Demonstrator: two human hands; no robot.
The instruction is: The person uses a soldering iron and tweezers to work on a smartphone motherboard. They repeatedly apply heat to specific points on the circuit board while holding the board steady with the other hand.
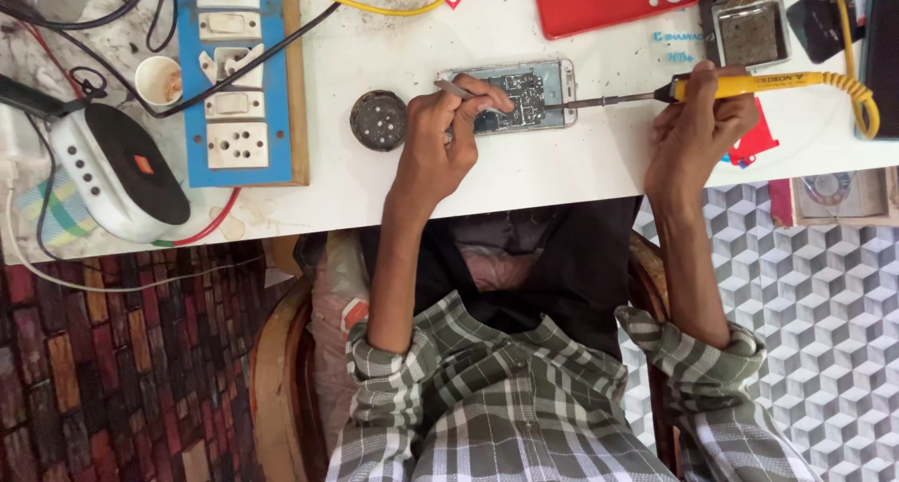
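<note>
The white workbench point(562, 163) fills the far part of the view, its near edge running just above the person's lap. At its far left lies a blue socket board point(239, 79) with cables, and nearer the left edge a white and black speaker point(117, 168). A red phone cover point(609, 0) lies at the far edge, right of centre, beside a small metal tray point(749, 32).

The opened phone point(520, 93) lies flat on the bench at the centre, back removed and circuit board bare. It looks light and rigid but fragile: the exposed board and its small parts should not be pressed or scraped, so the safest hold would be by the metal frame along its long edges.

The yellow-handled soldering iron point(749, 86) lies level in the right hand point(698, 131), which is closed around the handle behind the black collar; its thin shaft reaches left to the phone's right end. The shaft is probably hot, so only the handle is fit to grip.

The left hand point(440, 145) pinches slim tweezers point(459, 90) over the board's left part, fingers curled tight. A round dark perforated tin point(378, 120) sits just left of that hand
</note>
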